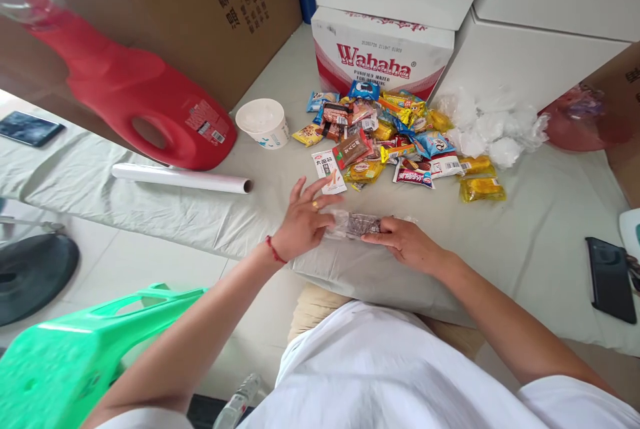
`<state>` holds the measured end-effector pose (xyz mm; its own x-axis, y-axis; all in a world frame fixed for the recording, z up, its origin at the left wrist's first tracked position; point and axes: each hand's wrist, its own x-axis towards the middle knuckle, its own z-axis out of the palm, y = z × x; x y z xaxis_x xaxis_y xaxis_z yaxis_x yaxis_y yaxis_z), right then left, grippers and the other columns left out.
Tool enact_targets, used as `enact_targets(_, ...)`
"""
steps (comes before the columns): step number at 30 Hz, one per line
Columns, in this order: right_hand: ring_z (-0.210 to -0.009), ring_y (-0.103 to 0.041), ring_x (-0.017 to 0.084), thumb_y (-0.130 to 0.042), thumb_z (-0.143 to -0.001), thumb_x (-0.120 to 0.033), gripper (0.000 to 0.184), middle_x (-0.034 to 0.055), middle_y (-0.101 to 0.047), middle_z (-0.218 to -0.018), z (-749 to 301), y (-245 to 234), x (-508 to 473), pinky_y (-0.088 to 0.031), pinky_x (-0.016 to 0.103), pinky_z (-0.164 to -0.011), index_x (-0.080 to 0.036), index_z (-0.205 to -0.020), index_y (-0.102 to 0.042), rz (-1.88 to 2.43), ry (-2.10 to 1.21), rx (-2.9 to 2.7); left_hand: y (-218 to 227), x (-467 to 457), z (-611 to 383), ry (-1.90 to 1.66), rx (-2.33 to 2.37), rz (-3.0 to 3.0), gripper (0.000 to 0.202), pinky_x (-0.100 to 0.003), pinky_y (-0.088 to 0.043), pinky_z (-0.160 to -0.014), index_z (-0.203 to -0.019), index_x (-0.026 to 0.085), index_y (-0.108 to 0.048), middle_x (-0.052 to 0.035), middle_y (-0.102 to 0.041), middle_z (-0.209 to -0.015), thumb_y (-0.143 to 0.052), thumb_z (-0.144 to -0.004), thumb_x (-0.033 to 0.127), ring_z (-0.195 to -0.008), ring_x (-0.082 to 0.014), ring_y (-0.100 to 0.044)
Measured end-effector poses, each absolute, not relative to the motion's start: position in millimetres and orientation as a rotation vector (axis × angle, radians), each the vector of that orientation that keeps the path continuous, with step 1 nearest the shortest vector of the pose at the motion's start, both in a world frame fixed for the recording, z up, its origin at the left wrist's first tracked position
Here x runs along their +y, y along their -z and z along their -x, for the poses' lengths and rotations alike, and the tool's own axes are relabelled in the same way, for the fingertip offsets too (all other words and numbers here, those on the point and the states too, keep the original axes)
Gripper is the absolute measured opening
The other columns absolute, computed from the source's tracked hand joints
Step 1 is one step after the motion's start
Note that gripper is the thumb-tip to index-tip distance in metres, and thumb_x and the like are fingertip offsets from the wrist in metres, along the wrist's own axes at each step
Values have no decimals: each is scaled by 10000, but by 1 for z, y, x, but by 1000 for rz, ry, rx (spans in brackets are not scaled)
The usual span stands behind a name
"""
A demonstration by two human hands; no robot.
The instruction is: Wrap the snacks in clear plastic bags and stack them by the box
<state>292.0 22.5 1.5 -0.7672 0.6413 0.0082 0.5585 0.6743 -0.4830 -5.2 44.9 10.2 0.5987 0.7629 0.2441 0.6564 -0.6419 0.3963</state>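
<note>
While the right hand point(413, 242) grips a dark packet in clear wrapping point(363, 224) near the tabletop's front edge point(500, 269), fingers closed, the left hand point(306, 217) meets its other end, fingers spread, pinch unclear; whether it's opened cannot be told. Packaged snacks point(384, 132) lie heaped beyond.

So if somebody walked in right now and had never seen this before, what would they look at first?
Probably the big red bottle at the upper left, or the bright green plastic stool at the lower left. Next might come the colorful heap of wrapped snacks in front of the Wahaha box. Just below that heap, the right hand holds a dark, clear-wrapped packet, with the left hand at its other end.
</note>
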Motion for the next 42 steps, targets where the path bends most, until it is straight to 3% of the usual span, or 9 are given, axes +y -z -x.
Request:
enact_targets(4,-756,-522,164,-478,-997,-107,444,48,-573,-899,-294,-2,21,-425,261,-678,-305,-1317,-713,941,-749,-2647,2,13,64,-465,1054,-2512,242,-600,-344,-1186,-617,238,-626,1,-747,-1177,-516,-755,73,-1308,-268,-575)
enact_targets(8,-830,-562,177,-553,-1021,-313,308,62,-585,-949,-297,-10,21,-477,304,-756,-250,-1258,-740,849,-933,-2515,13,-5,79,-730,1423,-2087,227,-480,-513,-1040,-788,219,-663,-91,-693,-1254,-460,-876,164,-1209,-266,-613)
enact_targets(12,-811,-572,174,-483,-1055,-429,371,55,-583,-908,-296,-17,20,-475,307,-758,-212,-1110,-778,878,-1040,-2420,22,6,31,-867,1743,-1922,351,-615,-347,-1184,-1167,206,-682,-161,-516,-1486,-606,-910,432,-1463,-377,-377)
enact_targets(16,-759,-554,162,-454,-1068,-404,405,37,-544,-838,-288,-16,17,-439,286,-713,-206,-940,-783,1004,-1036,-2368,11,21,-12,-567,1659,-2021,225,-678,-261,-1193,-874,209,-705,-97,-454,-1573,-756,-746,386,-1526,-459,-211)
enact_targets(20,-717,-545,145,-566,-1023,-346,259,15,-546,-807,-275,-10,12,-393,269,-677,-215,-919,-764,1206,-975,-2288,-13,21,-15,-487,1522,-1818,112,-369,-526,-857,-783,220,-622,-38,-731,-990,-610,-816,327,-957,-234,-664)
enact_targets(24,-655,-512,125,-649,-977,-311,199,-1,-563,-775,-260,-9,10,-325,266,-625,-205,-830,-730,1441,-874,-2221,-33,17,-26,-566,1600,-1613,140,-249,-394,-578,-715,216,-571,50,-578,-630,-629,-786,322,-595,-133,-532)
enact_targets(33,-797,-562,196,-638,-949,-214,102,50,-614,-854,-251,-2,1,-400,323,-723,-187,-924,-734,1404,-691,-2317,-25,1,-87,-773,1442,-1614,347,-284,-516,-764,-743,223,-720,-20,-716,-760,-458,-966,272,-784,-172,-677)
enact_targets(40,-960,-578,230,-579,-988,-253,183,78,-666,-1055,-282,-3,-30,-477,394,-874,-220,-908,-740,1078,-893,-2265,-4,-4,-93,-710,1729,-1740,208,-343,-537,-815,-1045,268,-777,-41,-728,-979,-620,-909,251,-881,-216,-691)
enact_targets(42,-879,-613,203,-552,-1015,-314,234,57,-690,-983,-296,-14,-29,-503,352,-814,-219,-901,-734,1057,-1108,-2156,-1,-4,-95,-734,1885,-1750,354,-398,-540,-862,-1194,240,-722,-84,-687,-1069,-724,-848,316,-952,-264,-667)
